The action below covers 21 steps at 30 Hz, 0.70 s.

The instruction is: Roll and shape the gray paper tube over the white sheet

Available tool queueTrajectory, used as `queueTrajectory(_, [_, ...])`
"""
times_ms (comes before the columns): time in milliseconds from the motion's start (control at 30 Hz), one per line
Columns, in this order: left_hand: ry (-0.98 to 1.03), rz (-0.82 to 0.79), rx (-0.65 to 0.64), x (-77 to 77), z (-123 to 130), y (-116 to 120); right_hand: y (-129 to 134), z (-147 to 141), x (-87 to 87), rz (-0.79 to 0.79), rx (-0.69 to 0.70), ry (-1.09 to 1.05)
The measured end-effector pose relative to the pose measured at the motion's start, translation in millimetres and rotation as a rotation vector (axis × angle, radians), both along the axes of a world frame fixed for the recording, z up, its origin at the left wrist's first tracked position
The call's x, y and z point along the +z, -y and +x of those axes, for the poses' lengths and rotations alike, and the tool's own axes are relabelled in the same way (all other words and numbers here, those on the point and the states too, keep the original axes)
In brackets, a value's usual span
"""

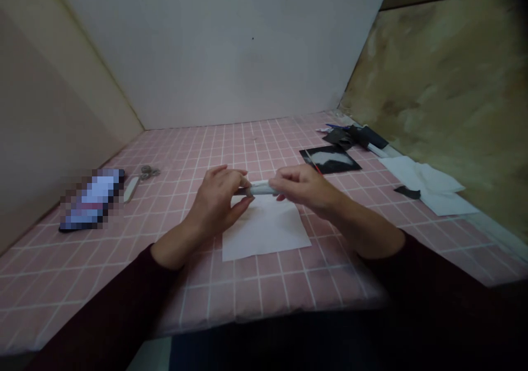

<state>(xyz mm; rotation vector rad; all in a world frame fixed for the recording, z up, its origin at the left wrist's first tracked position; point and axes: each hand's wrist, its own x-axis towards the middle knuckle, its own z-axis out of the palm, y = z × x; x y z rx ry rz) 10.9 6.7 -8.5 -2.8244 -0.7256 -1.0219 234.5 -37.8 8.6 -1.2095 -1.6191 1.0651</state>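
Observation:
Between my hands is a small whitish roll [261, 188], held level above a sheet of white paper [264, 233]. My left hand [220, 194] pinches its left end between thumb and fingers, where a darker tip shows. At the other end, my right hand [299, 187] is closed on the roll with thumb and curled fingers. The paper lies flat beneath, its far edge partly hidden by the hands. Whether the roll is paper wound round something, I cannot tell.
A black sheet with a whitish patch [332, 159] and a thin red stick [314, 165] lie beyond my right hand. Dark scraps [357, 136] and white papers [429, 184] lie along the right wall. At left are a pixelated phone-like object [93, 199], a whitish strip [131, 189] and scissors [149, 172].

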Motion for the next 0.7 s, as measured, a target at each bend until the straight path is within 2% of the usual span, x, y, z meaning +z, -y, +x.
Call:
queueTrajectory(100, [-0.008,-0.03,-0.04,0.0,-0.2,-0.1,-0.8,0.0,-1.7,0.018,0.062,0.023])
queueTrajectory(233, [0.019,-0.117,-0.033,0.3,-2.3,-2.7,-2.4,7.5,-0.5,0.152,-0.061,0.177])
queueTrajectory(300, [0.037,-0.188,-0.052,0.1,-3.2,-4.1,-1.5,6.3,-1.0,0.219,-0.066,0.213])
queueTrajectory(433, [0.03,-0.337,-0.102,0.2,-4.8,-6.3,0.7,3.5,-1.3,0.29,0.024,0.279])
queueTrajectory(567, [0.095,-0.509,-0.126,3.0,-6.2,-8.8,0.8,8.0,2.6,0.311,-0.062,0.223])
queueTrajectory(633, [0.106,-0.607,-0.19,3.9,-5.9,-9.4,2.1,6.4,3.0,0.343,-0.014,0.205])
queueTrajectory(700, [0.086,-0.707,-0.263,4.3,-5.4,-9.6,3.8,3.9,2.7,0.373,0.089,0.204])
